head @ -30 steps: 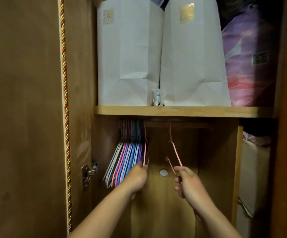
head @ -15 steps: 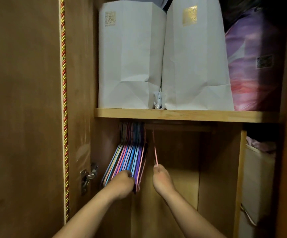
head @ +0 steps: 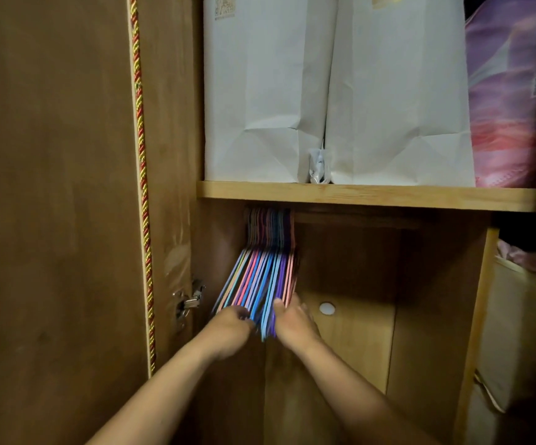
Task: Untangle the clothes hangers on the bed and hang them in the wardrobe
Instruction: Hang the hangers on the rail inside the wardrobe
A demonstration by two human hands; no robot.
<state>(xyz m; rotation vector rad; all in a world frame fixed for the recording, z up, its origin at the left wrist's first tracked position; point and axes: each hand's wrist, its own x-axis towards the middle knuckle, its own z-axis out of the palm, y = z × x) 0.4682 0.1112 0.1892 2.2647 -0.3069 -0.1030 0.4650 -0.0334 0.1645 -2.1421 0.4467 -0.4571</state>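
A tight bunch of coloured hangers (head: 261, 277), pink, blue and purple, hangs from the rail under the wooden shelf (head: 372, 195) at the left of the wardrobe. My left hand (head: 233, 326) grips the bunch's lower left ends with curled fingers. My right hand (head: 292, 319) presses against the bunch's right side, where the outermost hanger is pink, its thumb on the front edge. The hooks and the rail are hidden in shadow under the shelf.
Two white paper bags (head: 334, 91) and a purple-pink bag (head: 513, 101) stand on the shelf. The open door (head: 51, 203) with a red-gold cord (head: 139, 155) and a hinge (head: 188, 301) is on the left. A beige box (head: 513, 332) sits at the right.
My right hand has slid a pink hanger left along the rail into the bunch. Both hands now close in on the bunch's lower ends.
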